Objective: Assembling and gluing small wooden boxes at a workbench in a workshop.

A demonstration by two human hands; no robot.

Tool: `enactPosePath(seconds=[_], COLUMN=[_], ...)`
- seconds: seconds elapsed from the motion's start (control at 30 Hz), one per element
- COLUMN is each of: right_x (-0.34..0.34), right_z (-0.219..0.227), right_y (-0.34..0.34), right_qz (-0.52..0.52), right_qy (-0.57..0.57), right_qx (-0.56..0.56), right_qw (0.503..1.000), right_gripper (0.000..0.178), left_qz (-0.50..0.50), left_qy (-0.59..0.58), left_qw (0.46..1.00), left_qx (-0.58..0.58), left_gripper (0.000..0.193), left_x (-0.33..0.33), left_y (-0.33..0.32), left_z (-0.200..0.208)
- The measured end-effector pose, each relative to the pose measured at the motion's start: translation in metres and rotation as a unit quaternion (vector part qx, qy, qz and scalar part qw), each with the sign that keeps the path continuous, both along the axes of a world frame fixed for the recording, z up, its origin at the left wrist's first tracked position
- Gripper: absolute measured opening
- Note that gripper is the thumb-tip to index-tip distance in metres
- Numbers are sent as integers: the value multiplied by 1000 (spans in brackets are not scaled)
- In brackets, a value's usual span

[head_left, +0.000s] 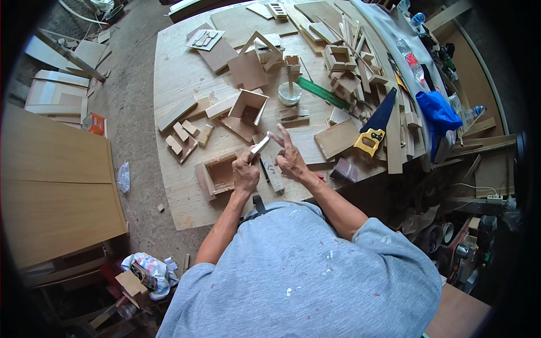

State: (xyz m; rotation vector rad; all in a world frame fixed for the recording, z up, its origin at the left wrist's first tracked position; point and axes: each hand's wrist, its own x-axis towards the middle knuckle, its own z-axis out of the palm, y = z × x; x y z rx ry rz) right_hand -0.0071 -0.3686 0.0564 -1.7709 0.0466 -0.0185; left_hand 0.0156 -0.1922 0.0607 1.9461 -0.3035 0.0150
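My left hand [245,173] is closed around a small flat wooden piece [260,145], whose upper edge looks whitish. Close beside that piece is my right hand [292,162], with fingers apart, the index finger stretched out and white smears at its fingertips. Just left of my left hand lies an open wooden box [209,181] on a board. Beyond my hands, another small open box [252,101] stands tilted on the table. A white tub [289,99] with a stick upright in it is further back. Between my forearms a narrow pale block [274,179] rests near the table edge.
Small wood blocks [181,132] lie on the left of the plywood table [183,62]. A handsaw [370,142] with a yellow handle, a green strip [323,92] and piled wood offcuts fill the right side. A blue bag [439,111] hangs at the right edge.
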Motion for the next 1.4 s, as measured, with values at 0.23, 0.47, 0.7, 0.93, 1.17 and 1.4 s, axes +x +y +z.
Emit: enactPosePath(seconds=[0.23,0.47,0.7,0.93,1.17,1.4], right_x=[-16,-10,-8,-15,-18,-27], right_z=[24,23,9,35,32,21], right_y=[23,5,-21,-24,-6,16], right_qz=[37,94,81,7,54,88], right_qy=[14,-85,-115,70,-10,-170], right_qx=[170,-377,-371,-81,56,-229], right_qw=[985,917,918,994,997,955], right_gripper=[90,88,90,86,100,102], left_qz=[-18,-17,-42,30,14,10], left_qy=[5,60,101,324,398,430], left_qw=[1000,998,993,908,778,738], left_qx=[6,-12,48,-264,-487,-520], left_gripper=[15,11,12,42,41,32], left_x=[0,0,12,21,23,13], left_y=[1,-4,1,10,10,6], left_z=[-2,-6,-33,-26,-11,-24])
